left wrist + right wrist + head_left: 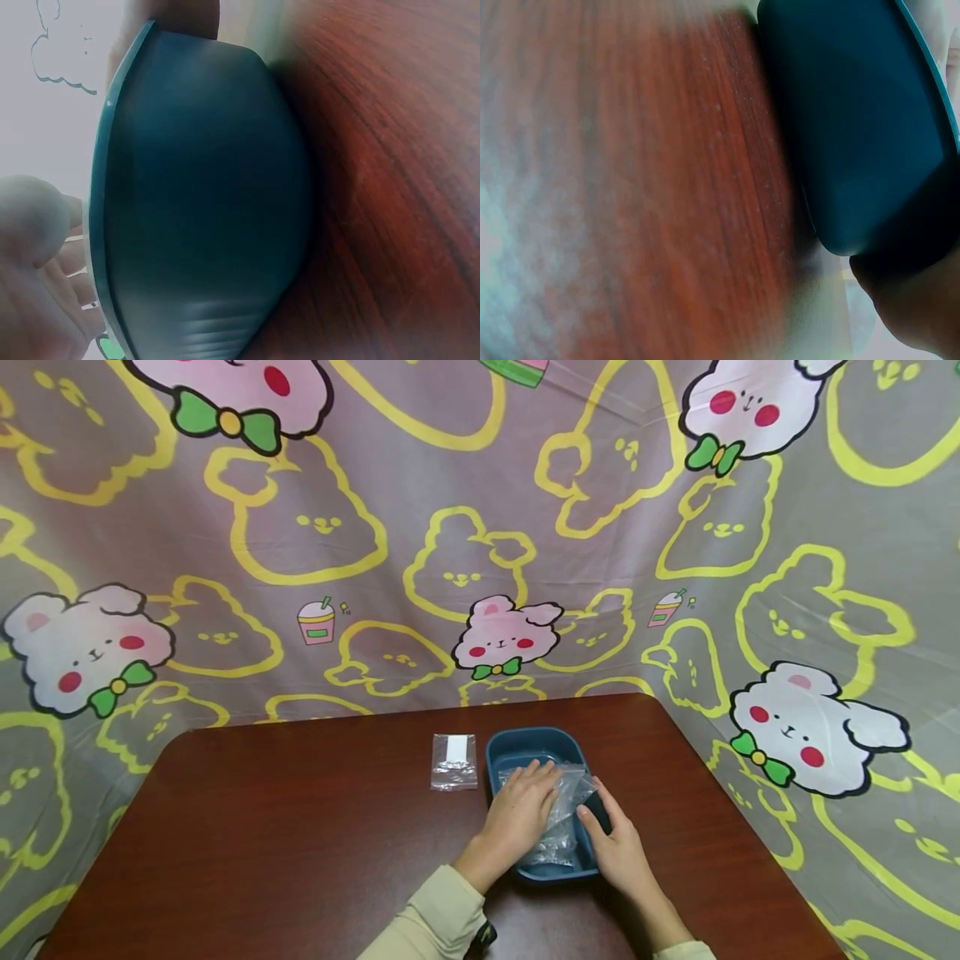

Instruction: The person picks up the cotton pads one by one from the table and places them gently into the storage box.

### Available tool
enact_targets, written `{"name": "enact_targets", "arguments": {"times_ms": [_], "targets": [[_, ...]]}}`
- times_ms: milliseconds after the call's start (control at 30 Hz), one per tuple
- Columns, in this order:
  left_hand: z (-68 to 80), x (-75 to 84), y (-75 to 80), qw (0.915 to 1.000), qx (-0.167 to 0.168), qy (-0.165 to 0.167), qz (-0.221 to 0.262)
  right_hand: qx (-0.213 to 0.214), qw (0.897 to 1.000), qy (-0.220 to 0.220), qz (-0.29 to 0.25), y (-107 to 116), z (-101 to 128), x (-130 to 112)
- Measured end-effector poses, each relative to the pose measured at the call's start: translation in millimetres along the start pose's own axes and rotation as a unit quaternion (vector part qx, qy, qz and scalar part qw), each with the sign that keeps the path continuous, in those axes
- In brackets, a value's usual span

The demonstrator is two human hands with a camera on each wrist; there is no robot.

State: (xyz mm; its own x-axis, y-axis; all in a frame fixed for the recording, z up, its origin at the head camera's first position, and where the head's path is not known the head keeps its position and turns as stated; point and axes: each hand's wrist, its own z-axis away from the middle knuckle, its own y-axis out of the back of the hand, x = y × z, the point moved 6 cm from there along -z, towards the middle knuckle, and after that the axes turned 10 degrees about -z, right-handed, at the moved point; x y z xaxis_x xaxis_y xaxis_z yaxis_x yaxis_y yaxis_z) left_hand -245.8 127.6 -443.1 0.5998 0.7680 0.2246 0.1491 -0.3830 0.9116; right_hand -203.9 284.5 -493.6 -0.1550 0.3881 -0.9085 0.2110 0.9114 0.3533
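Observation:
A blue rectangular plastic box (pixel 534 878) stands on the table, with clear plastic bags (pixel 558 839) lying inside it. My left hand (pixel 517 806) lies over the bags with its fingers extended toward the far end of the box. What is under the palm is hidden. At the right side of the box, my right hand (pixel 618 843) grips the wall, thumb toward the inside. A corner of one bag reaches up to its fingertips. Both wrist views show the box's outer wall (pixel 210 165) close up; in the right wrist view my right hand (pixel 915 307) is dark against it.
A small clear zip bag (pixel 453 777) with a white piece in it lies left of the box. The dark red wooden table (pixel 300 835) has rounded far corners. A patterned cloth (pixel 405 560) with cartoon animals hangs behind and along the sides.

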Motion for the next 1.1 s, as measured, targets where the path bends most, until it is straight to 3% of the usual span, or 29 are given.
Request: {"name": "enact_targets", "arguments": {"times_ms": [667,933,1100], "targets": [[3.4,-15.6,5.6,0.9997,0.020,0.014,0.002,0.002,0.999,-0.040,-0.011,-0.5,0.1,4.8],[5.1,-37.6,8.7,0.9984,0.033,0.031,0.033,0.004,0.999,-0.038,-0.013,-0.7,0.1,5.5],[5.6,-60.2,9.1,0.9953,0.036,0.064,0.063,0.006,0.999,-0.033,-0.011,-0.3,-0.5,5.7]]}}
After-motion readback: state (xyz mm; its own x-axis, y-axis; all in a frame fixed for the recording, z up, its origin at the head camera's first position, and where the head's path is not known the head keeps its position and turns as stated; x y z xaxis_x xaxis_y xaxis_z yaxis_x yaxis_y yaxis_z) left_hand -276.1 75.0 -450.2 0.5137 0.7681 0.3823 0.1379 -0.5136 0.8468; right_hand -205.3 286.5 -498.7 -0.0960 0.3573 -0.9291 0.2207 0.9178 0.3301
